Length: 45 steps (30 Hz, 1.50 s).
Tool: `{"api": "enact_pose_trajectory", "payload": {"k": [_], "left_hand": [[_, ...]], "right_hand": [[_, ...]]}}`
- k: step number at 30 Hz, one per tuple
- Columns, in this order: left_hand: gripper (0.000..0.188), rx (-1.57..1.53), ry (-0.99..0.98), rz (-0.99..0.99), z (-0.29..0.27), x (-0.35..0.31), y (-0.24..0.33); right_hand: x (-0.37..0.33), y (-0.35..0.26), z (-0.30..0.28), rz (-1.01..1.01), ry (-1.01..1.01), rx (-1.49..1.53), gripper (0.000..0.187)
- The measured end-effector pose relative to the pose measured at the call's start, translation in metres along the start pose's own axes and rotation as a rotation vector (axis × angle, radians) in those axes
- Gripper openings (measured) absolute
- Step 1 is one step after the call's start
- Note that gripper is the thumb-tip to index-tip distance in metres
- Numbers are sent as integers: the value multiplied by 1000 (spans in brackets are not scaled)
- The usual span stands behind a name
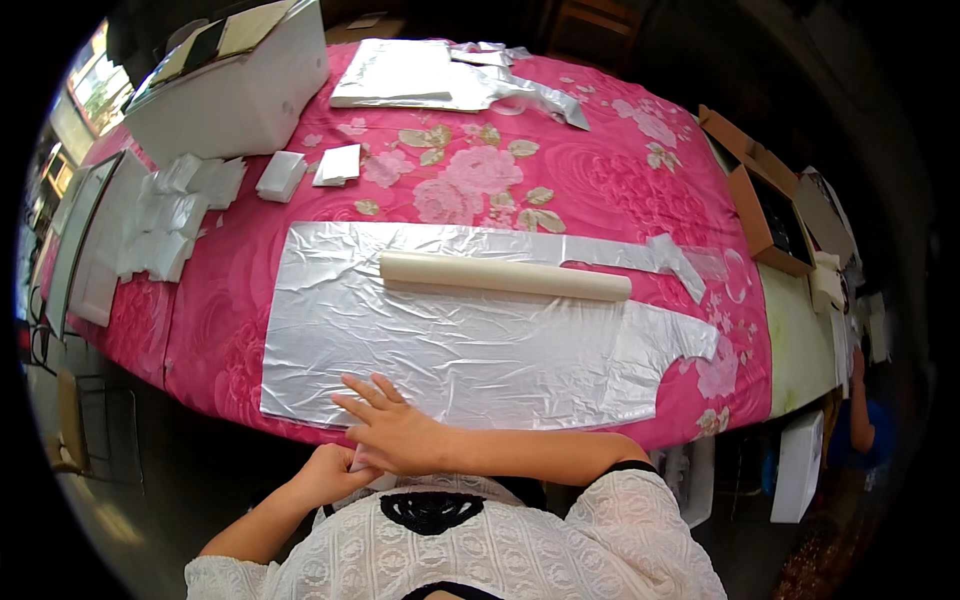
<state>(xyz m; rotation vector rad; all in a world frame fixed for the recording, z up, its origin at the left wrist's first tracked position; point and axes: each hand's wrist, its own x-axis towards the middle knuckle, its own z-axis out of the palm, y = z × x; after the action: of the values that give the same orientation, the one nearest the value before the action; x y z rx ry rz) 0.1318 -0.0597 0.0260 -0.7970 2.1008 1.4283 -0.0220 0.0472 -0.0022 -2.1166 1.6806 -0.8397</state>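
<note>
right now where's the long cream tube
In the head view, the tube lies just right of centre atop wrinkled silver plastic sheeting, beyond the right hand.

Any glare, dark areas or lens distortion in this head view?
Head view: glare streaks the crinkled silver sheet; the window at upper left looks washed out; the picture's rim is black; the pink tablecloth bows along its edges, fisheye-style.
</note>
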Motion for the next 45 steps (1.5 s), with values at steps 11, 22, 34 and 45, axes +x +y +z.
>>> {"api": "enact_pose_trajectory", "payload": {"k": [11,22,34,45], "left_hand": [[16,-802,410,493,-84,103,48],[52,395,1272,500,-271,273,112],[59,483,515,1001,-77,135,94],[74,694,225,1044,67,128,126]], "right_hand": [[-14,41,-54,415,318,287,15],[-47,63,-83,443,366,-49,26],[-115,98,-153,730,296,-453,49],[-208,72,-109,712,201,-491,58]]}}
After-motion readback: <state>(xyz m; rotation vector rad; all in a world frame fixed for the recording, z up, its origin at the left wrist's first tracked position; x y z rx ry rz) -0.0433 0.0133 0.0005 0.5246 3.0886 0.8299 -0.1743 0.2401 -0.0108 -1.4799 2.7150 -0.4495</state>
